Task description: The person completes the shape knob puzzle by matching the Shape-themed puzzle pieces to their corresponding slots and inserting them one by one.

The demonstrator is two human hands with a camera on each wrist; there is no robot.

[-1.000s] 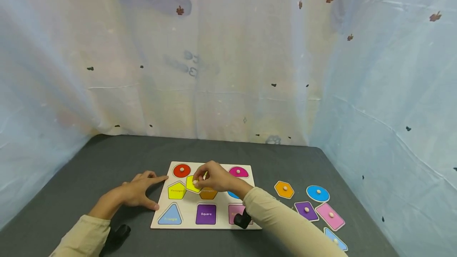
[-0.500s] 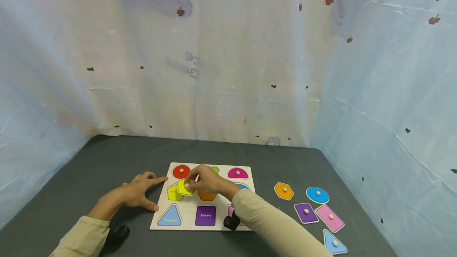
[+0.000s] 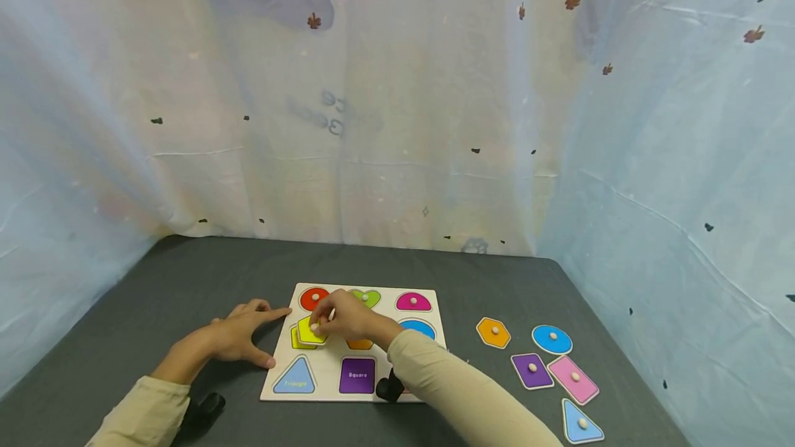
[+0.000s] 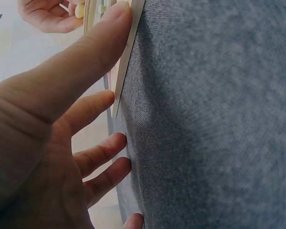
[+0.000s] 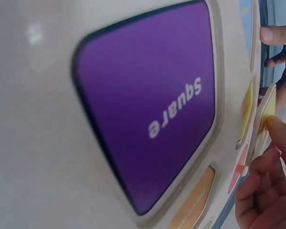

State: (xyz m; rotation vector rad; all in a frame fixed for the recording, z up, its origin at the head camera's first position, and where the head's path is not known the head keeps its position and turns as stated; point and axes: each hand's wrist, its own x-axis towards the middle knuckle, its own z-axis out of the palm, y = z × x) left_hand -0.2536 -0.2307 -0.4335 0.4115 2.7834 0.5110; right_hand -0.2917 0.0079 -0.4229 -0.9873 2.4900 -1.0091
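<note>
My right hand (image 3: 349, 316) pinches the knob of a yellow pentagon puzzle piece (image 3: 308, 332). In the head view the piece overlaps the yellow pentagon recess (image 3: 297, 343) of the wooden puzzle board (image 3: 323, 392); the right wrist view shows the piece (image 5: 265, 112) tilted and raised off the board. With fingers spread, my left hand (image 3: 239, 333) touches the board's left edge with thumb and index finger. The left wrist view shows the thumb (image 4: 93, 50) on the board's rim and the other fingers along the grey cloth. A red circle (image 3: 312, 297) sits in its recess behind the pentagon.
Right of the board lie loose knobbed pieces: an orange hexagon (image 3: 493, 332), a blue oval (image 3: 552, 339), a purple square (image 3: 532, 371), a pink rectangle (image 3: 573, 379) and a light blue triangle (image 3: 582, 422). A green heart (image 3: 366, 297) and magenta semicircle (image 3: 413, 301) are seated in the board.
My right hand has carried the yellow pentagon leftward from between the pentagon and hexagon recesses to over the pentagon recess. My left hand stays at the board's edge.
</note>
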